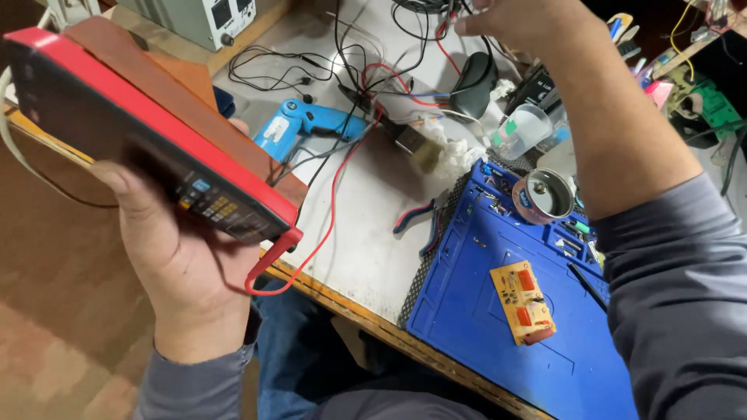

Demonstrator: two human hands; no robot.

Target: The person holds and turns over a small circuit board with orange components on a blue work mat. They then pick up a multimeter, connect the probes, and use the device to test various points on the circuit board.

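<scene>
My left hand [183,264] grips a large red and black multimeter [140,128], tilted on its edge off the left side of the workbench. A red test lead [331,222] runs from its lower corner up across the bench. My right hand [498,19] reaches far over the bench to the tangle of black and red wires [420,15] at the top edge; its fingers look pinched together there, partly cut off by the frame. A small yellow circuit board [523,302] with red parts lies on the blue work mat [506,327].
A blue hot-glue gun [303,124], cutters with red and blue handles [420,222], a round metal tin [545,196], a clear plastic cup [525,128], a black computer mouse [473,82] and a grey bench instrument [206,19] lie around. The bench edge [358,315] runs diagonally before my lap.
</scene>
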